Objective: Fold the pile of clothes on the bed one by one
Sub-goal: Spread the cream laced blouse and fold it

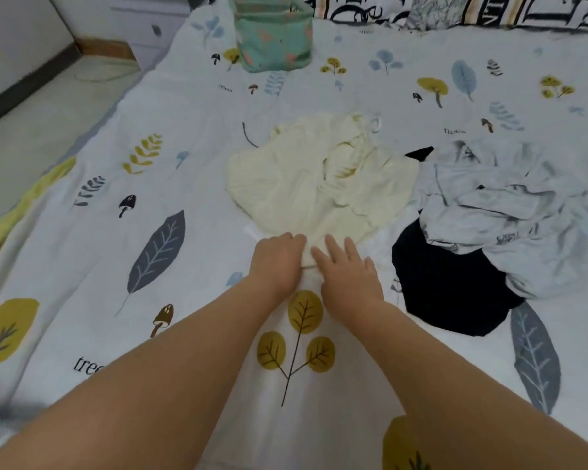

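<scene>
Head view: left grip curled on cream garment hem, fingertips hidden; right grip flat.

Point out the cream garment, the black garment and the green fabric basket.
cream garment [286, 184]: head view, left part of its crumpled body.
black garment [448, 290]: head view, its flat middle.
green fabric basket [275, 42]: head view, front wall.

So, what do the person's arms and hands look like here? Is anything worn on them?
Both forearms enter from the bottom edge and are bare: no sleeves reach into view. The left hand and the right hand show no gloves, and I can see no rings, watch or bracelet on the wrists. The picture is slightly blurred, so the nails are too small to judge.
</scene>
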`<state>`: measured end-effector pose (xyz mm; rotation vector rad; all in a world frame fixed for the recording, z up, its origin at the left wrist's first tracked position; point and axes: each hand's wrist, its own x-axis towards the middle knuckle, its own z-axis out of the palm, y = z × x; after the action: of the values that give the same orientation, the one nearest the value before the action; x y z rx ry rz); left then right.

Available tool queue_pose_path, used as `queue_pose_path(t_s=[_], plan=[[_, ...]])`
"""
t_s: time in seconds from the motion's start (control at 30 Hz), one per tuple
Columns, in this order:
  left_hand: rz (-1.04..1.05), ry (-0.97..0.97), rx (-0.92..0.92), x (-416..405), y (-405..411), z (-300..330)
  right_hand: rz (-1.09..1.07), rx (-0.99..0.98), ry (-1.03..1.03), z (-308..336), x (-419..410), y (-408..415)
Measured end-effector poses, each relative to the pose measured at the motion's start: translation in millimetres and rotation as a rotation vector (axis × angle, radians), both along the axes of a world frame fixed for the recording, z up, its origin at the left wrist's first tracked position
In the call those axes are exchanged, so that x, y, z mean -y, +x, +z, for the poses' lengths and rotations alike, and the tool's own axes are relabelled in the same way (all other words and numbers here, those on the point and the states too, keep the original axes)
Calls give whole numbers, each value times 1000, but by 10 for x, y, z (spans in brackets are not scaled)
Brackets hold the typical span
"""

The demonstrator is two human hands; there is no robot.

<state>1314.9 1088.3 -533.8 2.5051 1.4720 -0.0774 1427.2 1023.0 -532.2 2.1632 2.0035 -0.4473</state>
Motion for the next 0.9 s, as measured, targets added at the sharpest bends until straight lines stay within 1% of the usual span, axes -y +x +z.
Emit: queue_pose_path(t_s=[0.07,0.1,0.13,0.2,0.27,0.33,0.4,0.43,0.5,0.57,0.6,0.7,0.8,0.9], plan=[[23,-123,104,-13,-34,98,-46,-53,36,-33,41,-7],[21,-178,141,23,-56,168,-53,-89,128,-31,81,-16],[12,-214,172,94,-76,259,-40,-99,268,1,132,-30],[-5,-240,259,315,-131,472,-72,-141,421,128,231,-47],[-17,-247,372,553,-217,733,-145,-179,501,302,320,-43],[-24,-261,458,749,-331,1035,-223,-226,533,527,402,-40],[-50,-285,504,915,-435,1354,-302,-300,518,819,461,-14],[-67,-294,510,1001,-483,1521,-313,-377,475,997,498,-9],[-65,-329,529,1159,-580,1844,-349,-601,413,1346,613,-23],[-28,-377,581,1267,-680,2122,-420,-800,444,1769,739,-67],[-14,-388,606,1306,-731,2245,-441,-850,458,1993,802,-93],[16,-372,681,1407,-872,2684,-383,-843,470,2646,974,-165],[81,-346,780,1473,-1012,3218,-305,-778,549,3337,1135,-197],[132,-290,915,1552,-1157,3832,-204,-710,550,4128,1307,-238]])
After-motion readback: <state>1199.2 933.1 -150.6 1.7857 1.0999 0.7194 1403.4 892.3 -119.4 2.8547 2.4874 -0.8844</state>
